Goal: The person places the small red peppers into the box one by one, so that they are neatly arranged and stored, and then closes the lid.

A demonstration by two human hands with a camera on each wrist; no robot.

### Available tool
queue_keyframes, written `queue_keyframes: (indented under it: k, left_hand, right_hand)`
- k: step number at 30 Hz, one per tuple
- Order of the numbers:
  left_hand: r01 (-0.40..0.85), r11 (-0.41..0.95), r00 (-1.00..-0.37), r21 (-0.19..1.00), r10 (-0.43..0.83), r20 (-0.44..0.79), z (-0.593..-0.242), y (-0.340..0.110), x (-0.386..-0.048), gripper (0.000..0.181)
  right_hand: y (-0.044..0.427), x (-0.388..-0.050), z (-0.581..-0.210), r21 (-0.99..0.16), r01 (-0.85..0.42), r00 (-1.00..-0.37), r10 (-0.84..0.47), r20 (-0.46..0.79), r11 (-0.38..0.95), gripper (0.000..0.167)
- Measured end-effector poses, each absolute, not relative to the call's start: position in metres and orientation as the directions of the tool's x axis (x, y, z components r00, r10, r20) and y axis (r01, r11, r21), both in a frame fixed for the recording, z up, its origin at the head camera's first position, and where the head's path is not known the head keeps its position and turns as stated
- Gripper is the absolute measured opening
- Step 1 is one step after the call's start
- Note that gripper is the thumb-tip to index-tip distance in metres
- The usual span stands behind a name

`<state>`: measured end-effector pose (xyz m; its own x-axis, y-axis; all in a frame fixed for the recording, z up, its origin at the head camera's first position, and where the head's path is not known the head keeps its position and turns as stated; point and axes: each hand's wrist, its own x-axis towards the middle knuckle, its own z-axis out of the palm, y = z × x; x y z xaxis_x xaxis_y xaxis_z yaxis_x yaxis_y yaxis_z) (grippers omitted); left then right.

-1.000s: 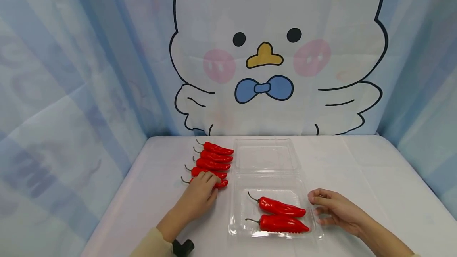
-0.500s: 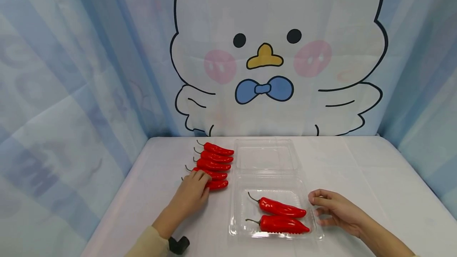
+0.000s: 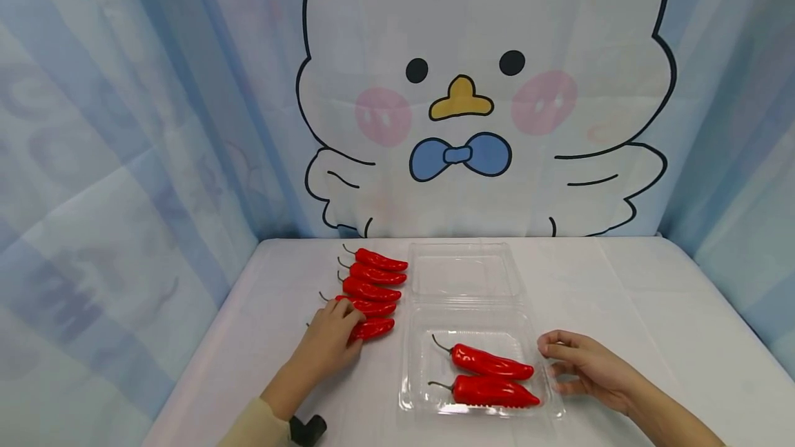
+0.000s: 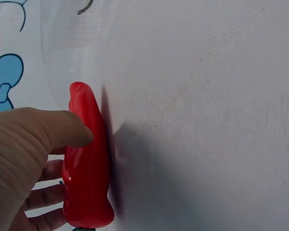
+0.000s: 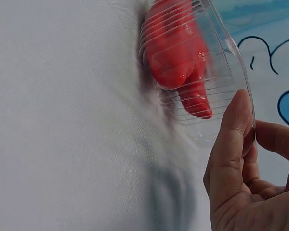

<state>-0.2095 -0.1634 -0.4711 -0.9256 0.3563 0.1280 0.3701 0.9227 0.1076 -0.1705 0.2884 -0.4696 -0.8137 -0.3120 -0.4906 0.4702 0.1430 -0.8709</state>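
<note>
My left hand [image 3: 333, 338] grips the nearest red chili pepper [image 3: 375, 328] of a row at the left. In the left wrist view the thumb lies on one side of that pepper [image 4: 89, 183], the other fingers behind it. An open clear plastic clamshell box [image 3: 416, 364] stands right of the row, and two red peppers [image 3: 491, 361] lie side by side in its near half. At the right, my right hand [image 3: 586, 368] pinches the box's side rim between thumb and fingers, as the right wrist view shows at the plastic rim [image 5: 248, 91].
Several more red peppers [image 3: 371, 290] line up behind the held one, stems to the left. The box's lid [image 3: 462, 271] lies folded back toward the curtain. A black object [image 3: 308, 430] sits by the left sleeve on the white table [image 3: 621, 281].
My left hand has shifted left and slightly toward me, and the nearest pepper has slid a little the same way, apart from the row. The right hand and box stay put.
</note>
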Motion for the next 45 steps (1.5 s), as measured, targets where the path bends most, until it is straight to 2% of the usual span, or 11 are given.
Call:
queue_keyframes:
  k: [8, 20, 34, 45]
  left_hand:
    - [0.363, 0.918, -0.931, 0.16, 0.352, 0.097, -0.472, -0.163, -0.208, 0.045]
    - [0.36, 0.917, -0.933, 0.172, 0.348, 0.095, -0.472, -0.162, -0.207, 0.044]
    - [0.409, 0.901, -0.909, 0.146, 0.388, 0.152, -0.466, -0.159, -0.206, 0.043]
    - [0.435, 0.893, -0.891, 0.118, 0.407, 0.2, -0.46, -0.154, -0.206, 0.043]
  right_hand:
    - [0.289, -0.17, -0.47, -0.872, 0.467, -0.812, -0.319, -0.488, 0.145, 0.033]
    - [0.288, -0.17, -0.468, -0.872, 0.469, -0.811, -0.321, -0.489, 0.143, 0.031]
    - [0.287, -0.171, -0.469, -0.87, 0.469, -0.81, -0.318, -0.493, 0.155, 0.038]
    - [0.287, -0.17, -0.468, -0.871, 0.465, -0.815, -0.308, -0.49, 0.156, 0.035]
